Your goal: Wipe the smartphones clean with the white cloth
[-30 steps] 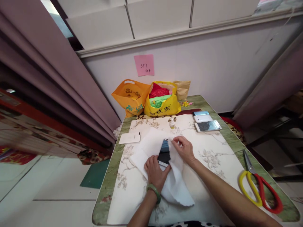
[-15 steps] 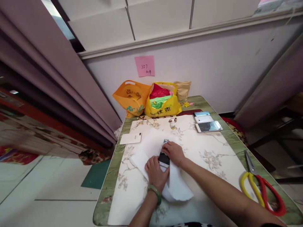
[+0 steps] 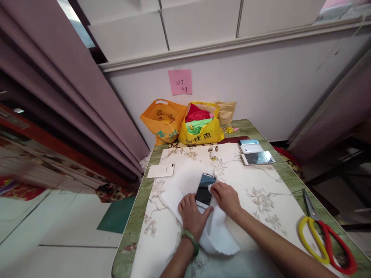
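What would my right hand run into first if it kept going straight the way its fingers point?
Probably the phone: your right hand points left, its fingertips pinching white cloth at the phone's right edge.

A phone (image 3: pixel 204 190) with dark screen and white frame, a plain white cloth (image 3: pixel 185 179), cream paper (image 3: pixel 278 193) printed with pale brown blossoms, and a counter (image 3: pixel 133 216) of mottled green. The scissors (image 3: pixel 324 241) have one yellow handle, one red. An orange bag (image 3: pixel 162 117) and a yellow bag (image 3: pixel 213 135) carry green lettering; the note (image 3: pixel 180 82) is pink.
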Action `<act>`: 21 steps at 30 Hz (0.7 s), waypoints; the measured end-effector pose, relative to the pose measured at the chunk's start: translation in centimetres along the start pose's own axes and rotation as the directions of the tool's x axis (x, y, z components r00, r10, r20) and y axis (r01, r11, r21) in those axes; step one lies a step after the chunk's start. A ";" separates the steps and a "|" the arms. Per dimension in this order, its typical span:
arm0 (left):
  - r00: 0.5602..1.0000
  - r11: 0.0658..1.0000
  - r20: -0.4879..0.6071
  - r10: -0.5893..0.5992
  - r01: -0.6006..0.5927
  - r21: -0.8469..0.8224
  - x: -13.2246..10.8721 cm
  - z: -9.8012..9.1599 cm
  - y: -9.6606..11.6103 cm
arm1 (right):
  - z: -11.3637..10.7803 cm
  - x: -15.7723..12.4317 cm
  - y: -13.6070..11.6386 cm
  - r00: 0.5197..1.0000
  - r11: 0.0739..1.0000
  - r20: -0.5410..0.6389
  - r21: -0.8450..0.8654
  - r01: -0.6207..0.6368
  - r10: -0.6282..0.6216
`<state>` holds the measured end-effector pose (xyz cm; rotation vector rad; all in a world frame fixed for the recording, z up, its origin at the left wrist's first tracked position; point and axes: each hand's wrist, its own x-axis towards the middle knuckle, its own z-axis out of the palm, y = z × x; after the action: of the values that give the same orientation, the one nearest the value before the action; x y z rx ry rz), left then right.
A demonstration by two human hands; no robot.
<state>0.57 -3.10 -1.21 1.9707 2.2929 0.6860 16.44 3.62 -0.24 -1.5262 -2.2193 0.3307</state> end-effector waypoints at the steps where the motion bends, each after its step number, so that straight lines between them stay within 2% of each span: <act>1: 1.000 1.000 0.004 0.001 -0.001 -0.004 0.0 0.0 -0.1 | -0.3 -0.4 -0.2 0.997 0.997 0.025 0.017 0.070 -0.071; 4: 1.000 1.000 0.003 -0.010 0.010 -0.002 0.0 0.1 -0.1 | -0.4 -0.3 -1.5 0.952 0.958 0.117 0.058 0.279 -0.285; 7: 1.000 1.000 -0.006 -0.018 0.018 0.006 0.0 0.1 -0.1 | 0.4 1.5 -2.9 0.904 0.924 0.192 0.057 0.378 -0.382; 9: 1.000 1.000 -0.007 -0.010 0.010 0.011 0.0 0.1 -0.1 | 1.2 3.3 -3.4 0.920 0.939 0.192 0.036 0.341 -0.342; 12: 1.000 1.000 -0.017 0.000 0.001 0.018 0.0 0.3 -0.3 | 1.9 5.5 -2.9 0.983 0.987 0.098 -0.040 0.158 -0.153; 14: 1.000 1.000 -0.023 0.004 -0.004 0.016 0.0 0.4 -0.4 | 2.2 6.3 -2.0 0.999 0.995 0.027 -0.089 0.033 -0.031; 18: 1.000 1.000 -0.017 -0.004 0.004 0.012 0.0 0.2 -0.2 | 2.1 5.2 0.0 0.995 0.982 -0.076 -0.176 -0.074 0.061; 21: 1.000 1.000 -0.015 -0.009 0.010 0.017 0.0 -0.1 0.0 | 1.7 2.8 1.1 0.994 0.974 -0.111 -0.227 -0.024 -0.001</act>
<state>0.48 -3.11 -1.11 1.9676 2.3231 0.6851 15.66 6.67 -1.62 -1.6308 -2.2234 -0.0074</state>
